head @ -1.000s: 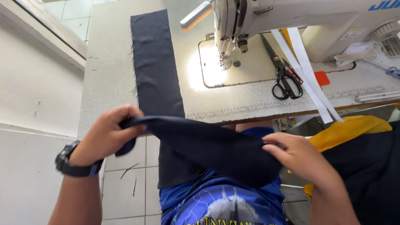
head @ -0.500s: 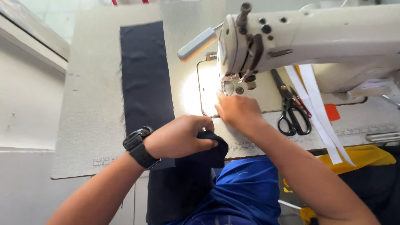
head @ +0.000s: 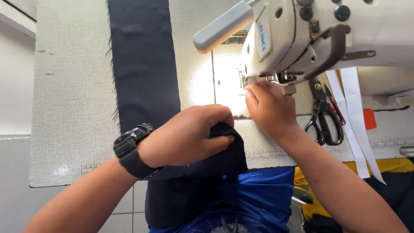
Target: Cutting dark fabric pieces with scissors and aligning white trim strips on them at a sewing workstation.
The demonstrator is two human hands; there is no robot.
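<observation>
Your left hand [head: 189,133] is clenched around a bunched fold of the dark cloth [head: 226,151], right at the near edge of the table [head: 69,108]. There's a black watch [head: 131,151] on that wrist. The rest of the cloth hangs off the edge into your lap, and a long dark strip [head: 142,60] runs flat up the table on the left.

Your right hand [head: 269,108] is up at the needle area under the machine [head: 319,34] head, fingertips pressed close by the presser foot. Can't tell if you're pinching anything there, the hand hides it.

Scissors [head: 323,116] lie just right of that hand, with white tape [head: 355,116] draped beside them.
</observation>
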